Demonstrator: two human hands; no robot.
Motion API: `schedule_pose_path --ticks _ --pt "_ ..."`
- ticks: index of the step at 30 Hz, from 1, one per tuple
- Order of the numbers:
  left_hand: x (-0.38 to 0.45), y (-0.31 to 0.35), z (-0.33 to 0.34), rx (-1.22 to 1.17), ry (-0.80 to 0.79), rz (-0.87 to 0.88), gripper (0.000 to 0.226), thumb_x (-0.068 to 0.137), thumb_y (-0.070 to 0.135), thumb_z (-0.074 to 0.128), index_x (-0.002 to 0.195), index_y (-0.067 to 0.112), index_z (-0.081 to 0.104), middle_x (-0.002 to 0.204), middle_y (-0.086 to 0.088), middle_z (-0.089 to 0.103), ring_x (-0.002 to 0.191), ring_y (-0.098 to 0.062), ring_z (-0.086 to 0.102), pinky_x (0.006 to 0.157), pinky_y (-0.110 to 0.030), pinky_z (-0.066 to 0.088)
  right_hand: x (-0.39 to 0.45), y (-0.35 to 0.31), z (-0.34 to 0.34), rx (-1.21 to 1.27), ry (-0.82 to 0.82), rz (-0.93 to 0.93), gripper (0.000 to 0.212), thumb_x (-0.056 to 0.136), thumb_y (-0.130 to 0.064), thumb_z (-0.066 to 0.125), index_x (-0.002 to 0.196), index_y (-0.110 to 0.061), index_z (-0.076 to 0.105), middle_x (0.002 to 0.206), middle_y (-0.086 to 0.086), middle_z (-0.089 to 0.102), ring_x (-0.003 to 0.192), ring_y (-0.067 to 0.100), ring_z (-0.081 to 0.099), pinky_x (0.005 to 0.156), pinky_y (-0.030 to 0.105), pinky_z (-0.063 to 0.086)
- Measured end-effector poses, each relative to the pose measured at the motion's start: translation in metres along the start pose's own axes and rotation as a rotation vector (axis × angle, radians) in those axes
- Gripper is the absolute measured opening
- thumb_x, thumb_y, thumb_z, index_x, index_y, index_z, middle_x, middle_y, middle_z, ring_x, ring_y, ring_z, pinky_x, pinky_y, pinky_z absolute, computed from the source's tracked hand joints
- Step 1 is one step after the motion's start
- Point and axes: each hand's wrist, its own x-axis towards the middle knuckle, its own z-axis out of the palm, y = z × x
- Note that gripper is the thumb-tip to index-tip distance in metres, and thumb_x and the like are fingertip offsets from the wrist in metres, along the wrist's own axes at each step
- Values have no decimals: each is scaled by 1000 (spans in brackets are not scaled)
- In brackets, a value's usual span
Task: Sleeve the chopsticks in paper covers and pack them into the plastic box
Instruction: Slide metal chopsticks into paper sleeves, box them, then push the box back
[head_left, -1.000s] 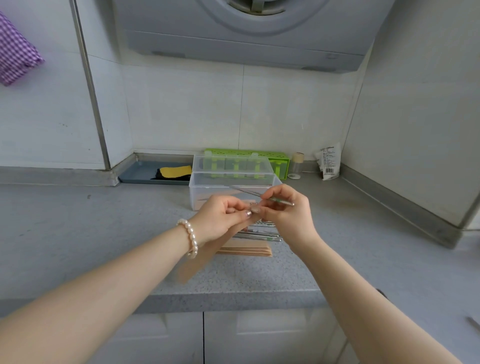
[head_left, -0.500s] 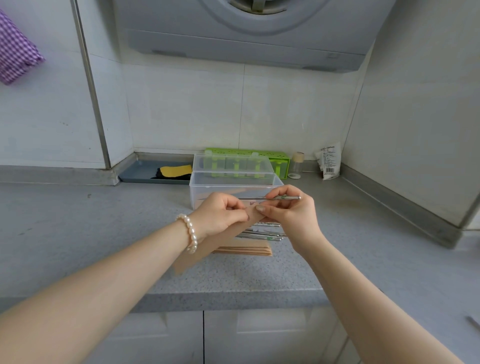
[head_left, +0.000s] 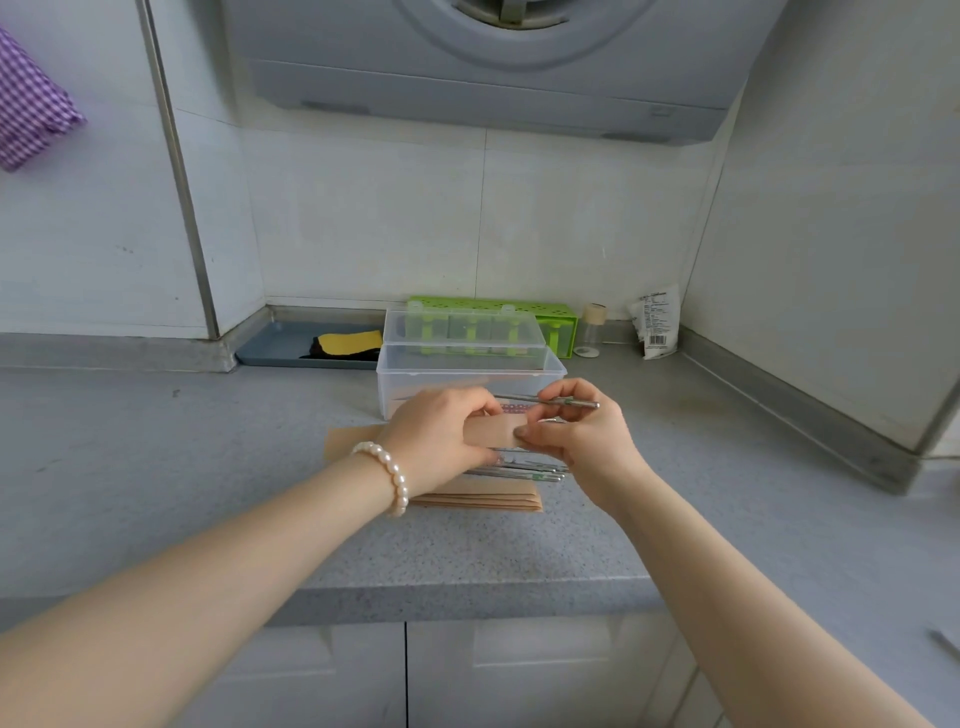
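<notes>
Grey kitchen tabletop (head_left: 156, 467): we sleeve chopsticks.
Our left hand (head_left: 441, 436) grips a paper cover (head_left: 491, 434); our right hand (head_left: 576, 431) pinches a metal chopstick (head_left: 550, 400).

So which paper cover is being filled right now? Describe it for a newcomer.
On the grey speckled countertop, before the clear plastic box, lies a stack of tan paper covers. The one meant is the tan paper cover raised above them, pinched between both hands.

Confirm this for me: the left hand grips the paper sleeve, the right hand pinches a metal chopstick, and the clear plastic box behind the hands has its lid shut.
One detail is wrong. In the head view the clear plastic box stands open, its lid tipped up behind it. The rest holds: the left hand grips the paper sleeve and the right hand pinches a metal chopstick.
</notes>
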Motion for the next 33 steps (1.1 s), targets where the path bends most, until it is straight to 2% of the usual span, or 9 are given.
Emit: schedule_pose_path --ticks 3,9,12,17,25,29,33 --pt "-2 1 -1 -11 25 9 41 68 33 79 105 26 63 103 9 65 95 -11 58 86 -35 49 2 1 -2 -17 -27 23 40 64 25 66 82 -8 53 72 11 61 65 24 61 70 35 59" --pt "-4 4 -1 -20 44 61 38 70 29 78 104 23 64 103 9 65 94 -10 56 86 -32 47 2 5 -1 1 -55 26 40 65 25 65 84 -8 53 70 10 62 60 22 62 62 28 56" --pt "-3 1 0 6 38 63 39 70 30 77 106 24 63 104 8 64 96 -12 57 86 -35 48 2 5 -3 61 -68 28 39 65 26 64 84 -7 53 67 9 62 60 21 63 61 27 56" --pt "-5 -2 2 12 24 69 43 70 35 77 109 23 63 103 7 64 96 -11 57 85 -30 47 2 4 -5 59 -68 21 40 64 26 63 82 -7 52 69 13 60 59 21 63 59 27 56" --pt "-5 3 5 11 51 109 43 73 28 75 113 25 61 110 9 63 101 -10 57 88 -29 46 0 4 -7 52 -112 42 36 69 27 59 82 -6 53 67 9 64 60 21 64 59 29 57" --pt "-6 3 5 71 40 139 35 73 29 74 97 22 50 96 4 62 89 -17 59 78 -35 50 0 1 -8 64 -141 46 35 68 26 60 81 -6 52 62 9 65 56 20 65 59 31 58" --pt "-6 0 7 142 51 215 23 75 29 73 87 17 58 86 5 62 82 -15 58 74 -30 47 -2 -1 -8 14 -129 27 36 67 26 63 81 -6 52 63 10 64 57 20 64 58 30 58"
